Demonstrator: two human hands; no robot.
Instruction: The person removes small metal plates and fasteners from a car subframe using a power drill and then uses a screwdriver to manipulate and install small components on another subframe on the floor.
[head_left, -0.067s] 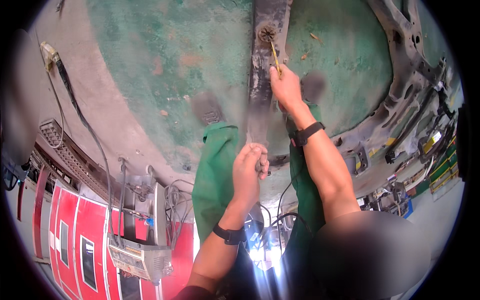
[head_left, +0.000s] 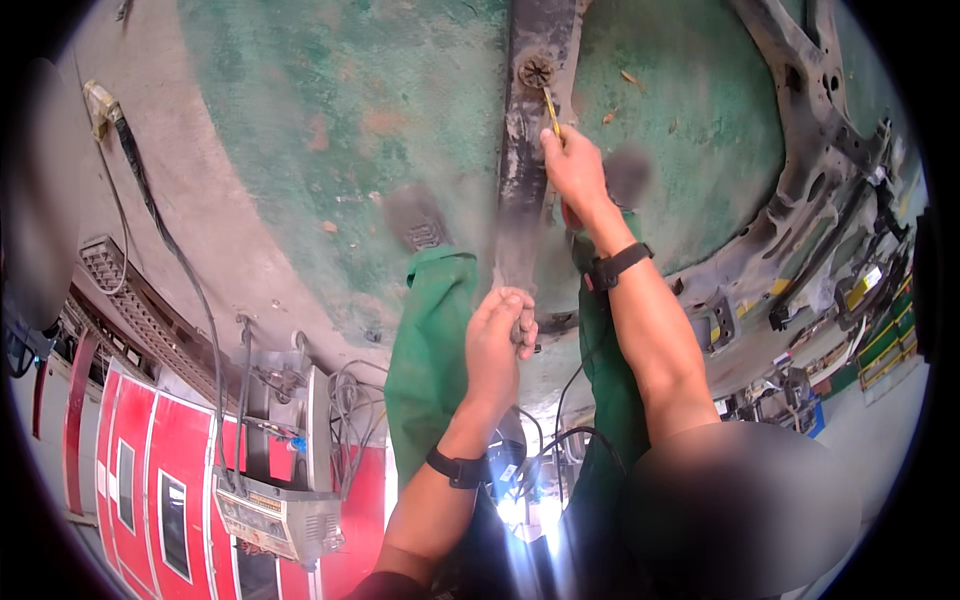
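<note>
My right hand (head_left: 578, 175) is closed round a thin yellow tool (head_left: 553, 112), whose far end reaches a round, slotted fitting (head_left: 535, 72) on a long dark metal beam (head_left: 522, 155). Lower down, over the same beam, my left hand (head_left: 497, 335) has its fingers curled round something small; I cannot make out what it is. Both wrists wear black bands.
Green floor (head_left: 300, 120) and my boots lie beneath. A large pierced metal frame (head_left: 760, 220) curves along the right. At left are a cable (head_left: 160, 235), a perforated metal channel (head_left: 130, 300), a machine (head_left: 280, 515) with coiled leads and a red-walled structure (head_left: 130, 450).
My right hand has shifted very slightly upward with the tool. My left hand looks unchanged.
</note>
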